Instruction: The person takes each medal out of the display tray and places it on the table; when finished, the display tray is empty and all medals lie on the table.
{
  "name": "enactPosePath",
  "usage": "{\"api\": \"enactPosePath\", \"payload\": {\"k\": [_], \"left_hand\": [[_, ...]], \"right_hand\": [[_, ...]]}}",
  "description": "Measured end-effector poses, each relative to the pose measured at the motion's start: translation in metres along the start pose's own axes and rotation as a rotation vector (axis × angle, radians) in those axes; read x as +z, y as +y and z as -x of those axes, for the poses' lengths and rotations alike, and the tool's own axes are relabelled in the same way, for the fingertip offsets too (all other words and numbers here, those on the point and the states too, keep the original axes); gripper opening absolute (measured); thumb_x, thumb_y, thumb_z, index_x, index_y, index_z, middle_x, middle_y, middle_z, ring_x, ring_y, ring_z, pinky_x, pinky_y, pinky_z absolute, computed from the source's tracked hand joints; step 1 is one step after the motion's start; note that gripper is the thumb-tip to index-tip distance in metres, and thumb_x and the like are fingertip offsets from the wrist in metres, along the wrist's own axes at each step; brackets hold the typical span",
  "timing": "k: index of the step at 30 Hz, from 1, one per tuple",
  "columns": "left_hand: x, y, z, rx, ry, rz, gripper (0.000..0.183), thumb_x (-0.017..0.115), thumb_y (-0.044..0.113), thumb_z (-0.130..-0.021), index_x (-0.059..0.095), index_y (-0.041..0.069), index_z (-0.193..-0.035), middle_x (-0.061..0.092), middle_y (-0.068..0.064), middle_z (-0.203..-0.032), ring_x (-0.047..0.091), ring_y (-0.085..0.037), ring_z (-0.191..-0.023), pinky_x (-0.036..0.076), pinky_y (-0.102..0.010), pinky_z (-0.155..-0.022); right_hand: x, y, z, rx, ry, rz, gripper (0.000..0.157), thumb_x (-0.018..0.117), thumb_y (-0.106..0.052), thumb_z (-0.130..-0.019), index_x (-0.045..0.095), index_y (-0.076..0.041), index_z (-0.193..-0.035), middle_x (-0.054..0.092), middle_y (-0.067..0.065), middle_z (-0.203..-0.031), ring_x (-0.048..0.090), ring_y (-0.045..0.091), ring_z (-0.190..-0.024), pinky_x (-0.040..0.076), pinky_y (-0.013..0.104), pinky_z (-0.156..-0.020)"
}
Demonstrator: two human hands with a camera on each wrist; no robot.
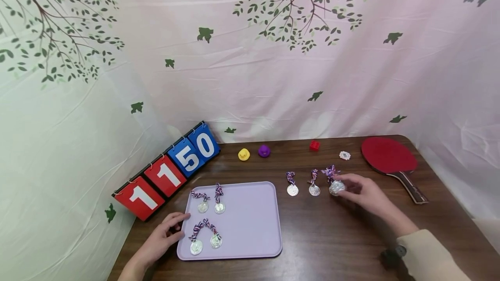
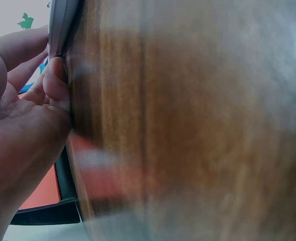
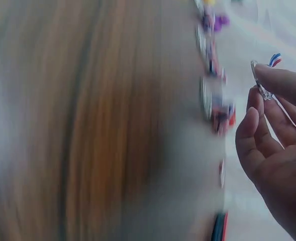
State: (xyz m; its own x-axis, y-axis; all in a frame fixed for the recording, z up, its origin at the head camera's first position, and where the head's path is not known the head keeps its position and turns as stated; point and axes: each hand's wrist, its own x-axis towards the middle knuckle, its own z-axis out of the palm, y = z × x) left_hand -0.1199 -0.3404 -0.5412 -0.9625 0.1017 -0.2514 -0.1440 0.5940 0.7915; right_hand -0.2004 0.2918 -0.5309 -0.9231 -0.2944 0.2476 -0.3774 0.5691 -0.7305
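My right hand (image 1: pixel 361 191) pinches a silver medal (image 1: pixel 338 186) between thumb and fingers, above the table at the right. In the right wrist view the held medal (image 3: pixel 259 80) is edge-on, with a striped ribbon end (image 3: pixel 275 59) behind it. It overlaps another medal lying under it in the head view. Left of it lie two silver medals (image 1: pixel 314 190) (image 1: pixel 292 190) with knotted red, white and blue ribbons. My left hand (image 1: pixel 163 236) grips the left rim of a lilac tray (image 1: pixel 250 220), fingers bent at its edge. Several ribboned medals (image 1: pixel 196 247) lie on the tray's left side.
A flip scoreboard (image 1: pixel 168 172) showing 11 and 50 stands behind the tray at the left. Along the back sit a yellow duck (image 1: pixel 244 155), a purple duck (image 1: pixel 264 151), a red brick (image 1: pixel 314 145) and a white chip (image 1: pixel 345 155). A red table tennis bat (image 1: pixel 390 157) lies far right.
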Motion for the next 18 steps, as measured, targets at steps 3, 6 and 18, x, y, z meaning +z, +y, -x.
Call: {"api": "enactPosePath", "payload": {"k": [3, 6, 18], "left_hand": [[0.0, 0.0, 0.001, 0.002, 0.0, -0.003, 0.042, 0.07, 0.018, -0.087, 0.061, 0.03, -0.125, 0.046, 0.0, -0.128, 0.043, -0.021, -0.104, 0.041, -0.028, -0.077], [-0.001, 0.001, 0.001, 0.009, -0.006, -0.014, 0.042, 0.069, 0.019, -0.087, 0.06, 0.03, -0.126, 0.046, -0.001, -0.128, 0.043, -0.022, -0.104, 0.041, -0.028, -0.077], [0.0, 0.001, 0.002, 0.028, -0.012, -0.038, 0.041, 0.068, 0.019, -0.088, 0.06, 0.028, -0.128, 0.046, -0.003, -0.128, 0.043, -0.024, -0.104, 0.041, -0.028, -0.078]], "right_hand": [[-0.017, 0.015, 0.004, 0.082, 0.013, 0.056, 0.045, 0.077, -0.025, -0.08, 0.064, -0.015, -0.122, 0.065, 0.003, -0.108, 0.059, 0.015, -0.081, 0.049, 0.026, -0.064], [-0.026, 0.026, 0.008, 0.165, 0.003, 0.12, 0.046, 0.077, -0.03, -0.081, 0.064, -0.015, -0.123, 0.065, 0.008, -0.11, 0.058, 0.019, -0.084, 0.049, 0.026, -0.064], [-0.026, 0.035, 0.012, 0.099, 0.032, 0.352, 0.039, 0.079, -0.01, -0.075, 0.068, -0.005, -0.112, 0.064, 0.019, -0.107, 0.06, 0.034, -0.096, 0.044, 0.054, -0.081]]}}
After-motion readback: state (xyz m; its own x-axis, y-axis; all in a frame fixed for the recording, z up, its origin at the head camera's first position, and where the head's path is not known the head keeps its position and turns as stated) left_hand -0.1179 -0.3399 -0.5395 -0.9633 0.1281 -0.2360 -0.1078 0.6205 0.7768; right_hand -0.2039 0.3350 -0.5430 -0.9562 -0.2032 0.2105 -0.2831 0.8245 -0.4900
